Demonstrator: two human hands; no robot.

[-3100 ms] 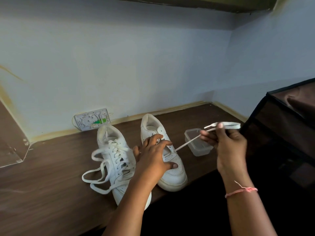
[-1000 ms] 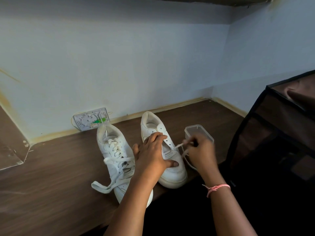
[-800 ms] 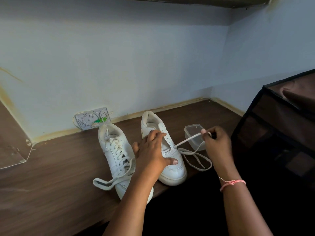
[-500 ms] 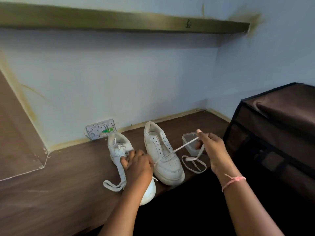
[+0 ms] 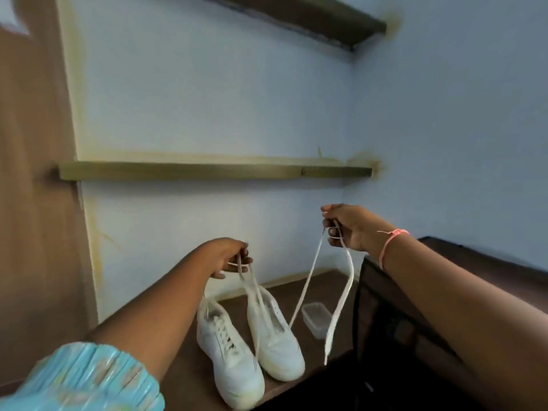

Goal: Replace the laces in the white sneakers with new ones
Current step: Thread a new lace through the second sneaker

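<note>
Both hands are now raised well above the bench (image 5: pixel 184 378), where half a second earlier they worked low at the shoes. The left hand (image 5: pixel 229 258) has left the toe area of the sneakers and pinches one end of the white lace (image 5: pixel 305 292) between curled fingers; the right hand (image 5: pixel 345 228) grips the other end in the same manner, with a free tail hanging down past the clear plastic container (image 5: pixel 316 318). The lace, which earlier ran nearly level from the eyelets to the right hand, now rises steeply from the right-hand sneaker (image 5: pixel 274 336) in two strands, one to each hand. This indicates that the lace is threaded through the lowest eyelets only and is being drawn up to even its two ends. The left-hand sneaker (image 5: pixel 229 357) stands just beside the other on the bench and carries a full lace. The view has tilted upward and now takes in a wall shelf (image 5: pixel 213 171). Judged from this state, the remaining eyelets of the right-hand sneaker await lacing, so the task is only partly complete. Blur prevents confirming which eyelets hold the lace.
</note>
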